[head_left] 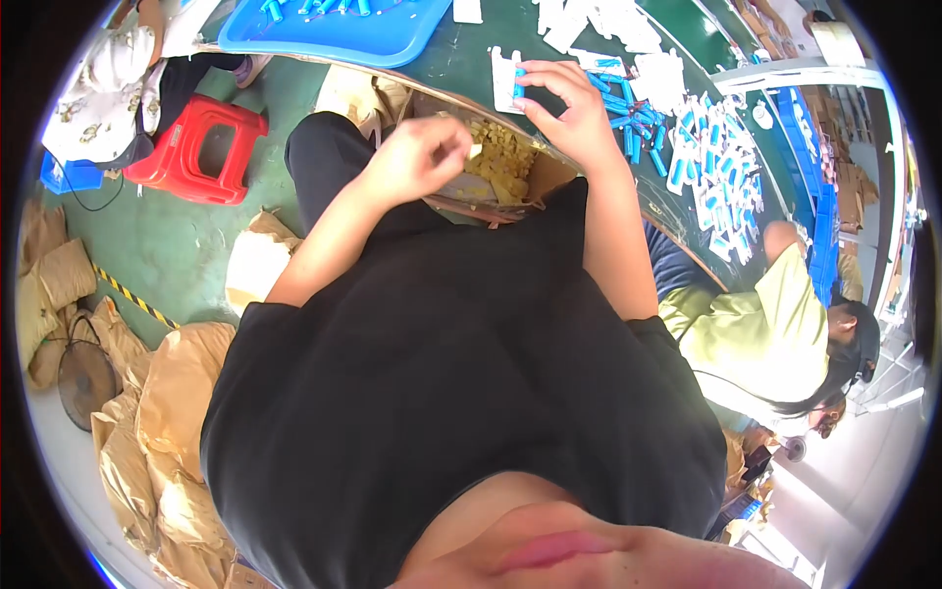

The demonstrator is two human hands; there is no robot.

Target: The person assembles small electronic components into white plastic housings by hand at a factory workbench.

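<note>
Closing from either end, the thumb and index finger of the right hand (574, 113) are gripping a small blue cylinder (519, 84), which is lying against a white holder (503, 79) near the front edge of the green table (461, 64). Lower and to the left, the left hand (417, 162) is showing blurred, its fingers curling inward; a small pale piece (476, 151) is appearing just at its fingertips, but I cannot tell whether they are clamping it or merely standing beside it. Below the table edge, a cardboard box (554, 180) is holding many yellow pieces (502, 162), and the left hand is hovering near its opening. Just right of the right hand, loose blue cylinders (633, 116) are lying in a cluster, and farther right a heap of white and blue parts (721, 172) is spreading along the table. Beyond the hands, more white pieces (603, 25) are lying scattered, while a blue tray (304, 55) is sitting at the upper left with some blue cylinders inside. A red stool (211, 152) is standing on the green floor (186, 240), and crumpled brown bags (186, 393) are resting at the lower left. On the right, a co-worker in a yellow-green shirt (756, 324) is sitting by the table; at the upper left, another person in a patterned top (103, 103) is partly showing.
</note>
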